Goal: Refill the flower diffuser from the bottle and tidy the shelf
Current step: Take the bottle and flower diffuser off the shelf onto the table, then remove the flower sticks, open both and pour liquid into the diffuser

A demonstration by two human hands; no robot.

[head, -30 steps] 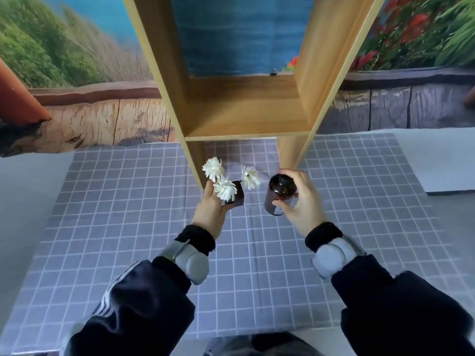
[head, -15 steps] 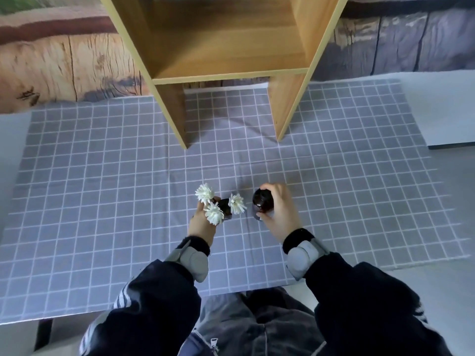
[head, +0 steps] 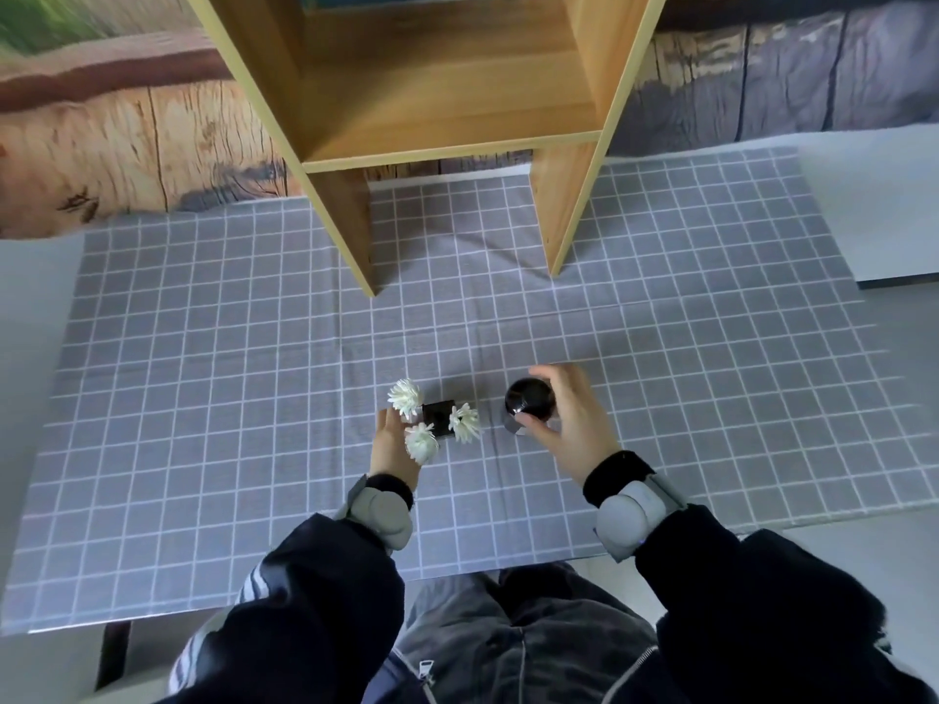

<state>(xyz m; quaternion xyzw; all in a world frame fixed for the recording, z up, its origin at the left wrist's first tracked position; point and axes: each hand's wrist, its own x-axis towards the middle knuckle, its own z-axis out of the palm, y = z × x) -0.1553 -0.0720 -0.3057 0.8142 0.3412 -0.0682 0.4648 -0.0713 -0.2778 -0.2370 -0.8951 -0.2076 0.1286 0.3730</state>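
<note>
A: Where does the small dark square flower diffuser [head: 437,417] with its three white paper blossoms stand?

B: On the grey cloth with a white grid [head: 203,378], well in front of the tall light wooden shelf unit [head: 447,94], roughly level with the gap between the shelf's two legs. One blossom leans away towards the shelf side, two lean to the near side.

A: And the left hand [head: 394,449]?

B: Just on the near left of the diffuser. Its fingers reach up along the diffuser's left side, but blossoms cover the fingertips, so I cannot tell whether they grip the vessel or only rest against it.

A: The bottle?

B: The round dark brown glass bottle [head: 528,401] with a glossy black cap stands upright on the cloth just right of the diffuser, a narrow strip of cloth between the two. It is also well in front of the shelf.

A: Is the right hand [head: 574,424] holding it?

B: The hand curls around the bottle's right and near side. The fingers are spread apart; the thumb lies at the bottle's near edge and the others arch over its far right side. They look loose around it, not clamped, though contact at the thumb is hard to judge.

A: Anything on the shelf's lower board?

B: Only bare wood shows there.
</note>
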